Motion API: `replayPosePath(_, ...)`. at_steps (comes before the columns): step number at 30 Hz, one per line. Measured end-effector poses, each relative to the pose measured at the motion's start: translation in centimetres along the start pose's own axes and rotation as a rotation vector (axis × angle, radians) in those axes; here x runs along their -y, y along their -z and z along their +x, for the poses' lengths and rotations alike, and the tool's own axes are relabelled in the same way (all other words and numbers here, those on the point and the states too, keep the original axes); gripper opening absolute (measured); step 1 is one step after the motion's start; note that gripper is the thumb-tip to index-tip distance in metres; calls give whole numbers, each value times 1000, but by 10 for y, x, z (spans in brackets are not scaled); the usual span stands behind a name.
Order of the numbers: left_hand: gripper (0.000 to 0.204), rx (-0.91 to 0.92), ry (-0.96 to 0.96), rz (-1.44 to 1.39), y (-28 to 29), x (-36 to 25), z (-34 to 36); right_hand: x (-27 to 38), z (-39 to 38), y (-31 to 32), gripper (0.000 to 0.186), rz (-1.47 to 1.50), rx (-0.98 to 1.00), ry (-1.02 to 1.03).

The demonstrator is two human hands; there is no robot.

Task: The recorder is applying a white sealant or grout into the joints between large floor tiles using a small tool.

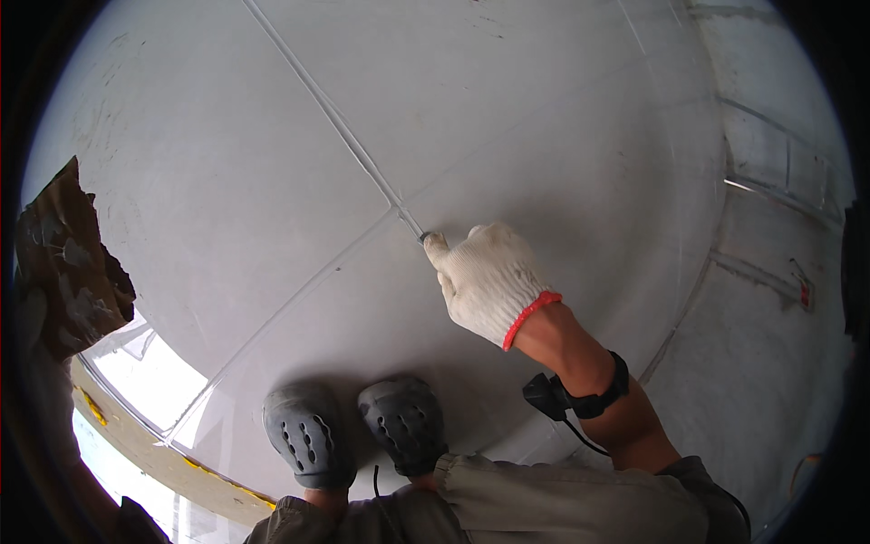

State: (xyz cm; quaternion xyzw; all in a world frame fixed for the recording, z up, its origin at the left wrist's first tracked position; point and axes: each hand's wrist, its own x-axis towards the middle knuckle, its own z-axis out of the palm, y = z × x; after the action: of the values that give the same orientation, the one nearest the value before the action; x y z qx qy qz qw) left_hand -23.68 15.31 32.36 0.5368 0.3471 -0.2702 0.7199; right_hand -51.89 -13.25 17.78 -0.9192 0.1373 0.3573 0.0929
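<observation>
My right hand (494,276) wears a white knitted glove with a red cuff. Its fingers are curled, and a fingertip presses down on the joint between the floor tiles. A small dark grey bit shows at that fingertip; whether it is a tool tip or smeared filler I cannot make out. From there a pale grey strip of filler (362,159) runs along the joint toward the far left. At the left edge, my dim left hand (34,331) grips a torn piece of brown cardboard (77,272) smeared with pale paste. The cardboard hides most of its fingers.
Large glossy grey tiles (227,163) cover the floor, and another joint (299,295) crosses near my right hand. My dark perforated shoes (311,435) stand close to it. A yellow-stained ledge (140,440) curves along the lower left. A rough grey wall (752,363) rises on the right.
</observation>
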Motion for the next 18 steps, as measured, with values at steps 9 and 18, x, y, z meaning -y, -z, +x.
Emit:
replayPosePath(9,61,-14,4,4,1,0,-2,-9,-28,-27,43,-16,42,35)
replayPosePath(18,59,22,16,-3,12,-1,4,-24,-75,-62,44,10,122,12)
